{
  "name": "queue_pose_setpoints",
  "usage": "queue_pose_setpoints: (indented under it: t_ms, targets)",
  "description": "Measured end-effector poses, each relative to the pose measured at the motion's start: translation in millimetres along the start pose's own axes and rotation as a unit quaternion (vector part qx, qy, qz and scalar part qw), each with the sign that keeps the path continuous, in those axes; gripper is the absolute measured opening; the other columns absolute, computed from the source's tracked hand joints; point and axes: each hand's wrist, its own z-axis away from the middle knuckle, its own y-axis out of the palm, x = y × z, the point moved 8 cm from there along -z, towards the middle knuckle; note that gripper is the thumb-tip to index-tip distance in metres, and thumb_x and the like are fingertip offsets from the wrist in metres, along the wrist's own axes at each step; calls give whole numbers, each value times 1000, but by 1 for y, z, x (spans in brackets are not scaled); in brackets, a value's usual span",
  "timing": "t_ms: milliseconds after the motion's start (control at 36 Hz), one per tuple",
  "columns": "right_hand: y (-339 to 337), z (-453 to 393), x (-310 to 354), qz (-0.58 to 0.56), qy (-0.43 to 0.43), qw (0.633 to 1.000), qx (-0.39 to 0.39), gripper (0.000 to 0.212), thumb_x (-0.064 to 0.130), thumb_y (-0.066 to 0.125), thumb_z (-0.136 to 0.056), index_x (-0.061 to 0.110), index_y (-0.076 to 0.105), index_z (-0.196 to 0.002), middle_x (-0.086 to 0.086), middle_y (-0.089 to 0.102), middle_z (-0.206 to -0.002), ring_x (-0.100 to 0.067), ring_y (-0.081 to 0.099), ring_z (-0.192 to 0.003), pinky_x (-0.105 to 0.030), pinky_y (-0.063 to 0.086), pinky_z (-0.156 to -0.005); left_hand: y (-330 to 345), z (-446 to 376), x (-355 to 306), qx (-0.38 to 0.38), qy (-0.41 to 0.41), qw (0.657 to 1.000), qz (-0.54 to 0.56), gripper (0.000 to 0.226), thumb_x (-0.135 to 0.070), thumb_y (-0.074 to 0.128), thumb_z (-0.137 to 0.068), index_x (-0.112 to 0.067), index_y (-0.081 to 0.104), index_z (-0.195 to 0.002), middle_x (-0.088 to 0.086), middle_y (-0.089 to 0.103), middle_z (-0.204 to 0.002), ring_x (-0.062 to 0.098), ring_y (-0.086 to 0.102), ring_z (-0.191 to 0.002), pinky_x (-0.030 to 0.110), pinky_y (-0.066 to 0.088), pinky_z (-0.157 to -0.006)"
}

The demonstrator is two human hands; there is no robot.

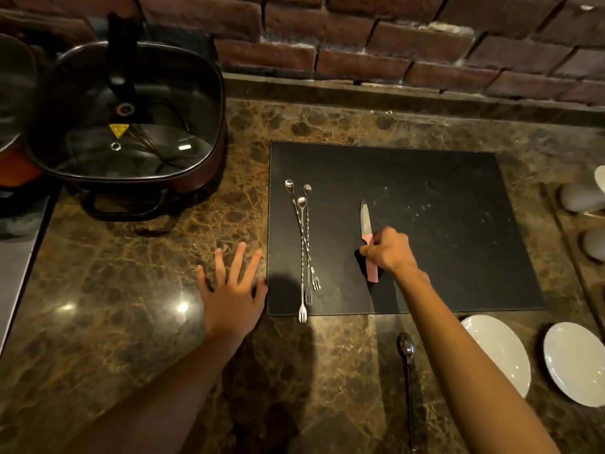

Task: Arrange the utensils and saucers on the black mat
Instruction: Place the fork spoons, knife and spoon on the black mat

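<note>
A black mat [442,198] lies on the brown marble counter. On its left part lie three long twisted metal stirrers [304,244] with spoon ends far and fork ends near; one fork tip hangs over the mat's near edge. A knife [366,221] with a pink handle lies on the mat, blade pointing away. My right hand [389,250] is closed on its handle. My left hand [234,286] rests flat with fingers spread on the counter just left of the mat. A dark spoon [407,365] lies on the counter near me. Two white saucers [501,352] [573,362] sit at right.
A large electric pan with a glass lid [127,119] stands at the back left. A brick wall [393,44] runs behind the counter. Pale rounded objects [579,198] sit on a raised strip at the far right.
</note>
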Motion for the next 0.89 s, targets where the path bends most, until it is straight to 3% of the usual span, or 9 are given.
queue_pose_setpoints:
  t_ms: [139,250,389,472,583,694,778,889]
  targets:
    - [4,6,1,9,-18,1000,-8,33,27,75,-84,5,60,-102,-11,60,-98,-26,60,-83,-34,46,-68,-1,0,0,22,-10,1000,-4,58,-55,14,-103,-44,25,-159,-9,22,-169,34,20,-156,67,9,-121]
    - [1,12,-3,-2,-29,999,-25,35,26,72,-86,6,55,-108,-8,54,-96,-25,55,-82,-35,45,-69,-4,0,-2,23,-21,999,-11,56,-54,22,-103,-45,26,-158,-10,21,-169,33,19,-156,65,8,-121]
    - [-10,25,-28,-24,-36,998,-42,22,25,67,-87,11,58,-102,-7,59,-94,-16,52,-73,-25,38,-55,-6,1,-3,26,-23,999,-23,58,-52,25,-100,-43,28,-158,-10,22,-169,33,22,-156,64,8,-120]
    - [-15,42,-51,-49,-27,997,-45,11,21,68,-86,16,59,-91,-5,64,-91,-16,57,-76,-25,42,-63,-8,2,-4,23,-12,999,-29,58,-52,25,-102,-40,29,-159,-7,24,-169,35,25,-155,64,11,-120]
    - [-11,73,-88,-63,-12,997,-42,12,21,73,-85,17,62,-86,-7,69,-86,-22,66,-81,-29,50,-75,-10,3,-5,26,-3,999,-32,59,-52,25,-103,-40,24,-160,-7,21,-170,36,22,-155,65,11,-120]
    - [3,107,-123,-40,-7,998,-39,15,22,74,-84,20,60,-85,-5,69,-87,-11,59,-70,-24,46,-65,-10,2,-6,41,-13,999,-29,60,-53,22,-101,-42,21,-160,-10,18,-170,34,17,-156,63,5,-121]
    - [24,130,-149,-20,19,1000,-6,21,30,74,-84,15,64,-95,-2,69,-89,-16,65,-76,-32,56,-71,-8,2,-6,54,-22,998,-30,59,-54,18,-101,-45,17,-160,-12,13,-171,32,12,-158,59,-4,-121]
    - [46,150,-165,11,30,999,8,24,34,73,-84,15,64,-93,1,64,-81,-14,60,-70,-24,41,-59,-6,2,-3,74,-37,996,-36,59,-58,9,-101,-49,9,-160,-15,5,-171,29,6,-159,50,-23,-117]
